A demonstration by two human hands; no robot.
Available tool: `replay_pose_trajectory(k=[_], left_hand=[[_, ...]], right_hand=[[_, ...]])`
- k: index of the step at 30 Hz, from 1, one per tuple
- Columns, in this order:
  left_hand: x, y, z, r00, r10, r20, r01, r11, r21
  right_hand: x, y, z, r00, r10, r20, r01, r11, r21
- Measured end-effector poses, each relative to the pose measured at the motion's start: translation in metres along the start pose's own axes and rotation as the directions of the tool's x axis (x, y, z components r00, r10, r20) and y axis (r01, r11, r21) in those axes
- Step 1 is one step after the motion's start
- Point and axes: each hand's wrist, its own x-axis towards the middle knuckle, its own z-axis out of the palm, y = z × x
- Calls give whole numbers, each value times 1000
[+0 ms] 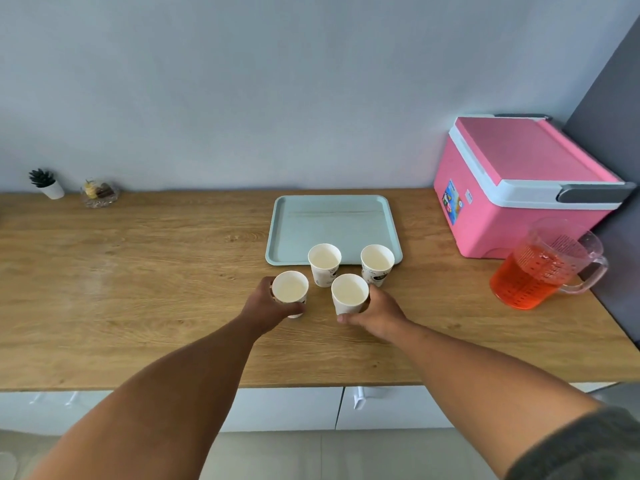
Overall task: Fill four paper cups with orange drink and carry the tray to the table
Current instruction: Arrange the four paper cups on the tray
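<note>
Several empty white paper cups stand on the wooden counter just in front of a pale green tray. My left hand grips the front left cup. My right hand grips the front right cup. Two more cups, a left one and a right one, stand behind them at the tray's near edge. A clear plastic jug holding orange drink stands to the right, its handle pointing right.
A pink cooler box with a white and grey lid sits at the back right, close to the jug. A small potted plant and a glass dish stand at the far left by the wall. White cabinet drawers run below the counter.
</note>
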Motion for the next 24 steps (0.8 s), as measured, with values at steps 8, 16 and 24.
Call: replay_pose_trajectory(k=[8, 16, 24], left_hand=[[-3, -2, 4, 999, 40, -7, -41, 999, -21], [-7, 6, -4, 998, 66, -11, -66, 998, -17], [-7, 34, -26, 989, 143, -26, -144, 990, -14]], right_hand=[[-4, 1, 4, 998, -15, -54, 20, 996, 91], [-10, -12, -1, 997, -43, -60, 47, 997, 64], [-12, -40, -28, 988, -91, -122, 98, 994, 50]])
